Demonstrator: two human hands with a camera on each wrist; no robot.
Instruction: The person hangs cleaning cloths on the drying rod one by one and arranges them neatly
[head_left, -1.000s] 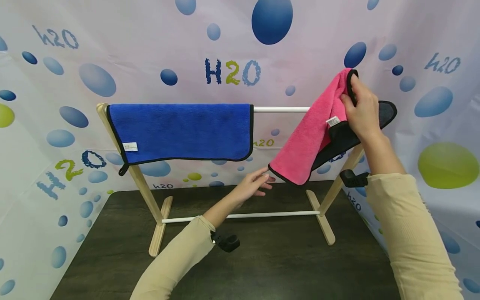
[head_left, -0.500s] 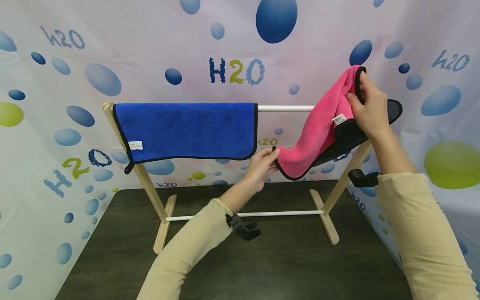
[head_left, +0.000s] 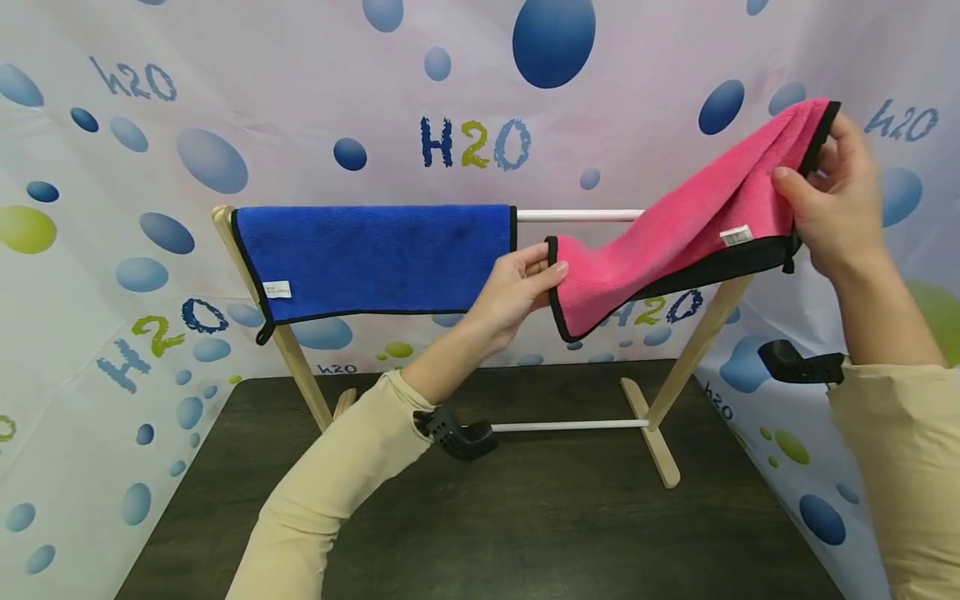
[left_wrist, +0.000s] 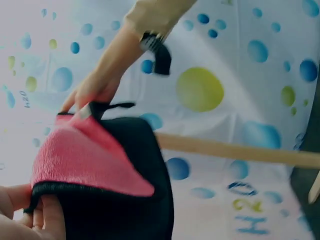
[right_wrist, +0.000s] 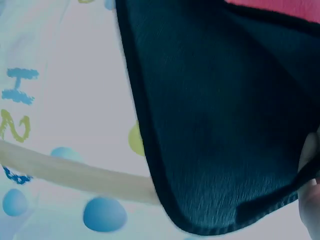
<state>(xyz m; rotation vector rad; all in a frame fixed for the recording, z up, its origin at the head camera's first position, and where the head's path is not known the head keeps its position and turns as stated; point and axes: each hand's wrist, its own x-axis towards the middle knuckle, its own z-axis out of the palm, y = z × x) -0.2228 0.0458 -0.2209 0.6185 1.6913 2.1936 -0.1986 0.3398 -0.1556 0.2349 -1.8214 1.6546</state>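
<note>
In the head view a pink towel (head_left: pixel 682 221) with black edging and a dark underside stretches between the two hands, in front of the rack's top bar (head_left: pixel 577 216). My left hand (head_left: pixel 510 292) pinches its left edge between thumb and fingers. Higher up at the right, my right hand (head_left: pixel 843 204) grips the opposite edge, thumb on the pink side. A small white label (head_left: pixel 737 236) shows near the lower edge. The left wrist view has the towel's dark side (left_wrist: pixel 120 215) hanging below the pink fold. Fingertips (right_wrist: pixel 308 200) hold the dark cloth in the right wrist view.
A blue towel (head_left: pixel 375 258) hangs over the left part of the rack's bar. Wooden posts (head_left: pixel 693 350) hold the rack up on a dark table (head_left: pixel 525 525). A white lower bar (head_left: pixel 570 426) joins its feet. Behind stands a curtain (head_left: pixel 285 67) with bubble prints.
My left hand has reached up and taken the towel's left edge, then lifted it. My right hand has moved right and up, drawing the pink towel out wider. The blue towel stays put.
</note>
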